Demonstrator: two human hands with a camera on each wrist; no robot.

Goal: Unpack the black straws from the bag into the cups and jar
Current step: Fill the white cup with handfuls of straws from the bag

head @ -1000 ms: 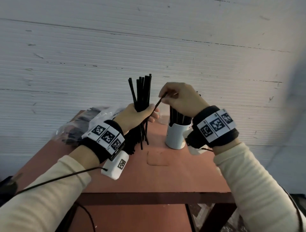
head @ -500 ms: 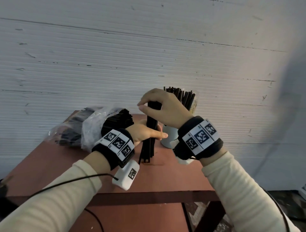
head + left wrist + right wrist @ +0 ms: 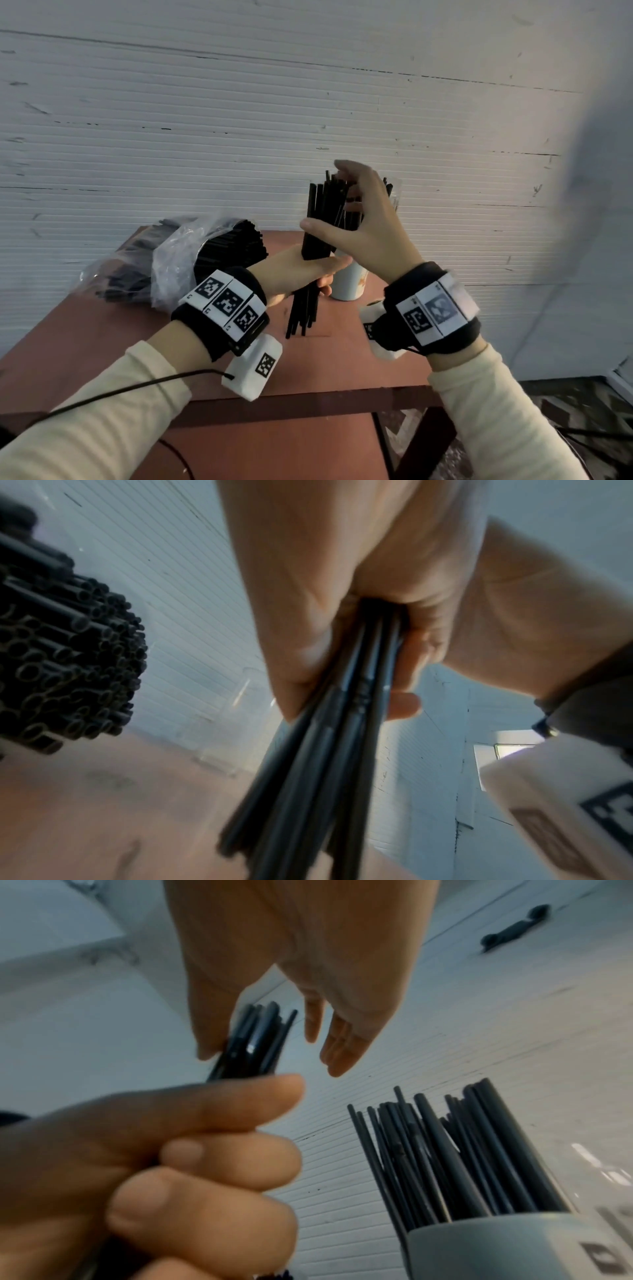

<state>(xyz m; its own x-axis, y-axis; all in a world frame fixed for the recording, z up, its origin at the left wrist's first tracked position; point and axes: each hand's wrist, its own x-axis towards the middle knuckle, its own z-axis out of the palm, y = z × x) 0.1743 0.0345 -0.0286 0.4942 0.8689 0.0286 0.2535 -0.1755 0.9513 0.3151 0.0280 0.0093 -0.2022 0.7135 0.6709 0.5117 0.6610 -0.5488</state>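
My left hand [image 3: 305,270] grips a bundle of black straws [image 3: 322,219] around its middle and holds it nearly upright, lower ends just over the table. In the left wrist view the fingers [image 3: 308,653] wrap the bundle [image 3: 318,777]. My right hand [image 3: 356,219] is beside the bundle's upper part: thumb against the straws, fingers straight and spread near the tops. The right wrist view shows a gap between those fingers [image 3: 337,1047] and the straws [image 3: 253,1039]. A white cup [image 3: 349,287] with straws [image 3: 462,1150] stands just behind. The clear plastic bag [image 3: 178,253] of straws lies left.
The red-brown table [image 3: 342,363] is small, with its front edge close below my wrists. A white ribbed wall rises right behind it. A clear jar [image 3: 236,718] shows faintly on the table in the left wrist view. Open straw ends [image 3: 68,656] of the bag face my left wrist.
My left hand lowered the bundle from high up toward the table. My right hand left the single straw, pressed the bundle's top, and now opens beside it.
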